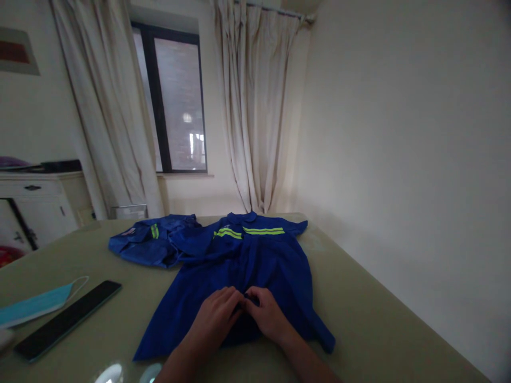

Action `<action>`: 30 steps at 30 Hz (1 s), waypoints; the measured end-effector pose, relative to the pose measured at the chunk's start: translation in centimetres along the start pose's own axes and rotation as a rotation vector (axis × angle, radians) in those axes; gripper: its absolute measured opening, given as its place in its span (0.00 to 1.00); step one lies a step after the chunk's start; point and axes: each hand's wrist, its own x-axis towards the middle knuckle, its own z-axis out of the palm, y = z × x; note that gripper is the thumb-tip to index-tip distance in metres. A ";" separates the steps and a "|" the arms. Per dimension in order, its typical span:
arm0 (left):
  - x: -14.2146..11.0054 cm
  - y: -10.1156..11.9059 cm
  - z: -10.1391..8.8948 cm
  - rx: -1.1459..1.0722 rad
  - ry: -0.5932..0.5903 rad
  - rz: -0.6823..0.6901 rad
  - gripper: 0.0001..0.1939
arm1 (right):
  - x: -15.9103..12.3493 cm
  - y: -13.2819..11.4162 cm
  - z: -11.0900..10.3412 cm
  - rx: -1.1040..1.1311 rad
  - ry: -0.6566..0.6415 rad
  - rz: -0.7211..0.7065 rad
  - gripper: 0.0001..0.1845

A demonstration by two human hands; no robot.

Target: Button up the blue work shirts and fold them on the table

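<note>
The white cabinet (67,199) stands beyond the blue shirt (275,266), to its far left. Its drawer front (34,187) is closed, so the contents are hidden; a black object (62,166) rests on top.

The blue shirt lies spread on the table (371,324), collar at the far end, two yellow-green chest bands visible. The left hand (219,308) and the right hand (265,314) are positioned on its lower front, near the hem. Both hands are narrowed, fingers bent, fingertips meeting on the centre front and pinching fabric; the exact grip is partly concealed by the fingers. Most of the blue shirt extends forward of the hands.

A second blue garment (138,247) with a yellow-green band lies bunched against the shirt's left sleeve side. Farther left and nearer the person lie a dark flat slab (67,319) and a light-blue face mask (35,304).
</note>
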 end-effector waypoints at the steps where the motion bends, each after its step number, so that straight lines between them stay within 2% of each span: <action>1: 0.0 0.0 -0.1 0.023 0.002 0.013 0.06 | 0.0 0.1 0.0 0.009 0.008 0.016 0.12; 5: -0.2 -0.1 -0.1 0.061 0.017 0.065 0.04 | 0.0 0.5 0.0 -0.006 0.071 0.100 0.06; 8: -0.4 0.0 0.1 0.026 0.034 0.078 0.05 | -0.1 0.3 -0.1 -0.022 0.034 0.088 0.05; 11: -0.7 0.6 -0.2 -0.083 0.013 0.043 0.08 | 0.0 -0.5 -0.4 0.030 -0.016 0.012 0.16; 14: -1.1 1.2 -1.1 -0.274 -0.084 -0.047 0.06 | 0.2 -1.0 -1.0 0.096 0.010 -0.020 0.26; 16: -1.1 1.3 -1.5 -0.397 -0.139 -0.138 0.04 | 0.3 -0.9 -1.2 0.073 0.076 -0.020 0.24; 18: -1.0 0.8 -1.4 -0.551 -0.173 -0.242 0.12 | 0.4 -0.6 -1.1 -0.011 0.125 -0.017 0.19; 20: -0.8 0.0 -0.8 -0.668 -0.172 -0.341 0.18 | 0.3 -0.3 -0.8 -0.127 0.109 0.001 0.18; 21: -0.8 -0.4 -0.4 -0.659 -0.147 -0.366 0.17 | 0.4 -0.3 -0.7 -0.189 0.089 0.018 0.20; 23: -0.9 -1.5 0.4 -0.489 -0.056 -0.359 0.12 | 0.6 -0.4 -0.3 -0.322 0.050 0.035 0.28; 24: -1.1 -2.0 0.8 -0.373 -0.022 -0.333 0.13 | 0.8 -0.5 -0.2 -0.389 0.030 0.033 0.31; 26: -1.2 -3.0 1.3 -0.197 -0.024 -0.293 0.23 | 1.5 -0.8 0.0 -0.503 -0.012 0.027 0.34; 28: -0.9 -3.7 1.6 -0.119 -0.113 -0.295 0.29 | 2.5 -0.9 0.1 -0.560 -0.025 0.052 0.27; 30: 0.0 -4.0 1.8 -0.083 -0.200 -0.321 0.33 | 3.4 -0.6 0.1 -0.539 0.018 0.093 0.18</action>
